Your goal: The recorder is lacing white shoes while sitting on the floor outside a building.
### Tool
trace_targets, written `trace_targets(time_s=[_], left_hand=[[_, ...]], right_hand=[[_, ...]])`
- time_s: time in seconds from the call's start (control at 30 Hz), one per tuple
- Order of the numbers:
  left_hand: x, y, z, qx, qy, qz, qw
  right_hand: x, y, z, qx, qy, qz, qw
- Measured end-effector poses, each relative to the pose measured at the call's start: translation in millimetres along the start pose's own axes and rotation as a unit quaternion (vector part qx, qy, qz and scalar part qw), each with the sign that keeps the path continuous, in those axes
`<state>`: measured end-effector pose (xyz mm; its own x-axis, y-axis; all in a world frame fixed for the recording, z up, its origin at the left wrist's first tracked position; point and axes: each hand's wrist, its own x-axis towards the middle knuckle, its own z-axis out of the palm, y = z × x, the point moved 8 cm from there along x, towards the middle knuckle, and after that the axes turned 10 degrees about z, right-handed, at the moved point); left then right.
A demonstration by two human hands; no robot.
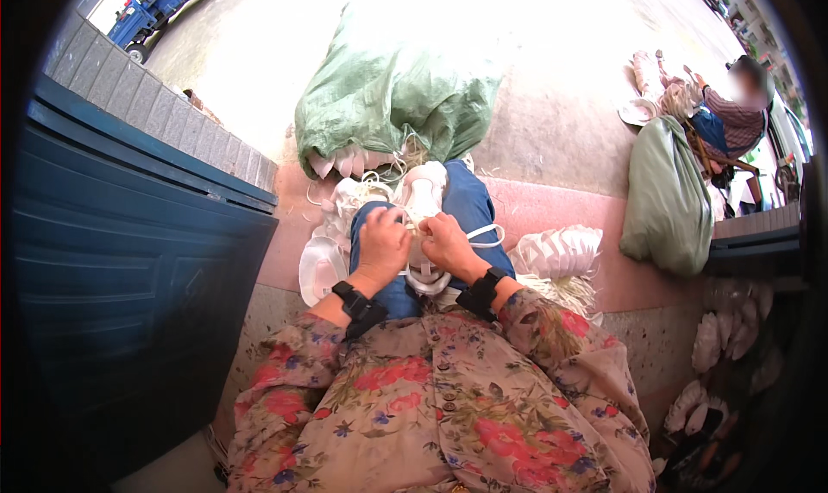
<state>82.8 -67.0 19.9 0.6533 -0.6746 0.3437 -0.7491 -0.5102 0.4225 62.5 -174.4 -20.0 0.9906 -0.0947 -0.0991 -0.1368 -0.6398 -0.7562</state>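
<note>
Both bare hands of a seated worker in a floral-print shirt [405,407] and blue trousers [470,195] meet over a white shoe [425,185], which lies lengthwise on the lap, between the thighs. The left hand [384,241], fingers bent and slightly spread, is at the left side of the shoe's lacing; its fingertips are blurred, and whether they clamp anything cannot be told. The right hand [448,244] curls inward from the opposite side, thumb and forefinger close together at the lacing; what, if anything, sits between them is too small to tell. A white lace loop [502,234] arcs out beside the right hand, over the trouser leg. Black wrist straps [354,303] circle both wrists.

Just beyond the knees, a green woven sack [388,100] slumps on the pavement, with white shoe pieces [349,161] showing at its lower edge. Another white shoe [322,264] sits beside the left leg, while a row of white shoe uppers [559,250] is to the right, near a bundle of pale laces [569,295]. Farther right, a co-worker [733,120] sits behind a second green sack [666,200]. A dark blue door [129,269] stands at left.
</note>
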Motion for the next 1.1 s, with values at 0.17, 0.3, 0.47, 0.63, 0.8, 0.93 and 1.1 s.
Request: trace_targets(time_s=[0.17, 0.3, 0.47, 0.63, 0.8, 0.93, 1.1], left_hand=[[-47, -97, -104, 0.173, 0.149, -0.062, 0.972], [-144, -198, -222, 0.289, 0.099, -0.282, 0.909], [-194, -213, -240, 0.135, 0.083, -0.326, 0.932], [-140, -186, -154, 0.105, 0.054, -0.253, 0.96], [-45, -103, -50, 0.06, -0.006, -0.057, 0.997], [-13, -26, -6, -0.047, -0.014, 0.026, 0.998], [-9, -13, 10, -0.126, -0.068, -0.068, 0.987]], right_hand=[[5, -2, 6, -0.077, -0.017, 0.011, 0.997], [17, 14, -27, 0.216, 0.025, 0.145, 0.965], [9, 73, -158, 0.479, 0.127, 0.132, 0.859], [-61, 168, -316, 0.451, 0.444, 0.155, 0.759], [-88, 97, -310, -0.051, 0.612, 0.12, 0.78], [-20, 34, -117, -0.055, 0.124, -0.012, 0.991], [-16, 9, -16, -0.233, 0.0, -0.092, 0.968]])
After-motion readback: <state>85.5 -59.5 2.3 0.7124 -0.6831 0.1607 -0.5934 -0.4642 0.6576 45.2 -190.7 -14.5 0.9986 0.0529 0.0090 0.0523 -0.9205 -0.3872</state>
